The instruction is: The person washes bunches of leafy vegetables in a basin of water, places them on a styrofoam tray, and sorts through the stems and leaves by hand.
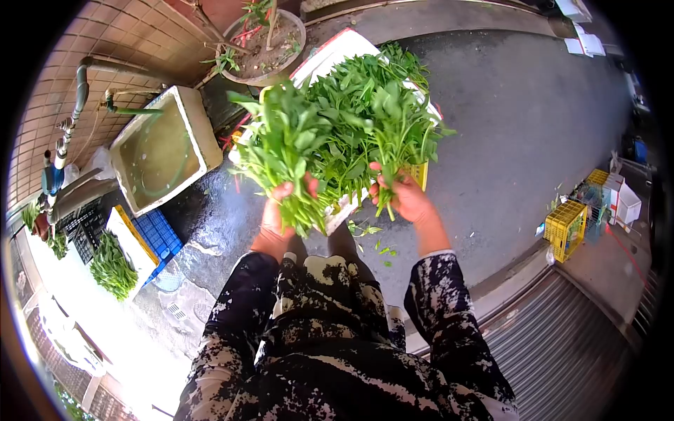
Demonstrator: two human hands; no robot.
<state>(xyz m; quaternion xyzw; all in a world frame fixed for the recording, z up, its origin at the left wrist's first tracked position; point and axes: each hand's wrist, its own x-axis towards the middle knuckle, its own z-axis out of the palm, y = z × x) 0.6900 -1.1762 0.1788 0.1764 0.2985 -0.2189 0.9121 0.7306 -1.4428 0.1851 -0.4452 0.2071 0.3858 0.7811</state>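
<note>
My left hand is wrapped round the stems of a large bunch of leafy greens, whose leaves point away from me. In my right hand is a smaller bunch of greens, gripped near the stem ends. Between and beyond the hands, a heap of the same greens covers a white box with a red edge. Part of a yellow crate shows beside the right-hand bunch. The bunches hide parts of the heap and box.
A water-filled stone basin stands at the left, below pipes. A potted plant is at the top. More greens lie by a blue crate at lower left. Yellow crates stand at the right. Loose leaves lie on the ground.
</note>
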